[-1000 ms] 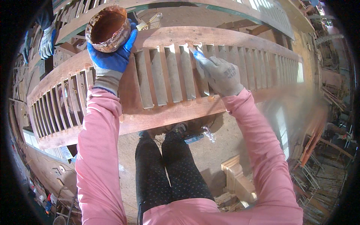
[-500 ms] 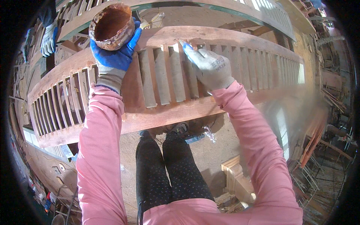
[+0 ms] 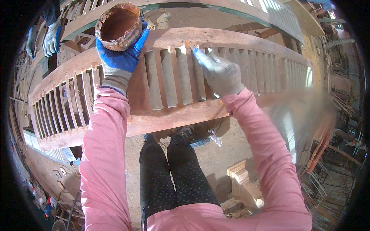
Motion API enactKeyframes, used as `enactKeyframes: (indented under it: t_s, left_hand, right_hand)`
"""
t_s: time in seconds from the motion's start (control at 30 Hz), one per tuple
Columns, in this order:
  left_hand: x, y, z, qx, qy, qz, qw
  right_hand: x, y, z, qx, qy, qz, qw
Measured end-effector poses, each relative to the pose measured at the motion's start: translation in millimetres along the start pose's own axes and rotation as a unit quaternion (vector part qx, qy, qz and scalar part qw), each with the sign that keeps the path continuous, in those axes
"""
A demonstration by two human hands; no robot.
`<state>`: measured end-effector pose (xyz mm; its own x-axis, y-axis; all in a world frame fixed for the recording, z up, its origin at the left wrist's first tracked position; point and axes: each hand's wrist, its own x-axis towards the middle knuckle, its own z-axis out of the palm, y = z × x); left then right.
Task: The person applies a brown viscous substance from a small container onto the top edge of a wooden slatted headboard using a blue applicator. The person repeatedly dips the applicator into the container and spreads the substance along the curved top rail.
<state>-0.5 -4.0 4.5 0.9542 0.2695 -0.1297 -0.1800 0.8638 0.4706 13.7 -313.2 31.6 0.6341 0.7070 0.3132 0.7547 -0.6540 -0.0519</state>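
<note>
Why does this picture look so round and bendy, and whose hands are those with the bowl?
The camera sits on a person's head and looks down, and its wide lens bends straight edges. The pink sleeves and dark legs belong to that person. The left hand, in a blue glove, holds up a round bowl stained reddish-brown inside. The right hand, in a grey glove, rests on a long wooden frame with many slats; what it grips is too blurred to tell. Far left, another person's gloved hand shows.
</note>
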Motion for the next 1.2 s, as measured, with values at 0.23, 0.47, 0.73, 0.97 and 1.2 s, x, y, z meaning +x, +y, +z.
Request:
enactKeyframes:
  t_s: [0.23,0.47,0.73,0.97,1.2]
  left_hand:
    - [-2.8,-1.1,7.8,0.020,0.019,0.015,1.000]
    - [-2.9,1.3,3.4,0.013,0.017,0.003,1.000]
    - [7.0,-1.1,-15.9,-0.141,-0.142,-0.057,0.978]
    - [-1.2,-2.8,1.5,0.035,0.002,-0.005,0.999]
    - [-3.2,0.8,3.8,0.048,-0.006,-0.008,0.999]
  right_hand:
    - [10.4,9.9,11.8,0.057,0.149,-0.020,0.987]
    - [3.2,-12.1,-8.3,0.011,-0.065,0.011,0.998]
    - [17.9,-10.4,19.1,0.032,0.130,-0.070,0.989]
    - [18.7,-33.1,9.5,0.023,0.005,-0.050,0.998]
    - [15.5,-30.3,2.7,0.081,0.041,-0.055,0.994]
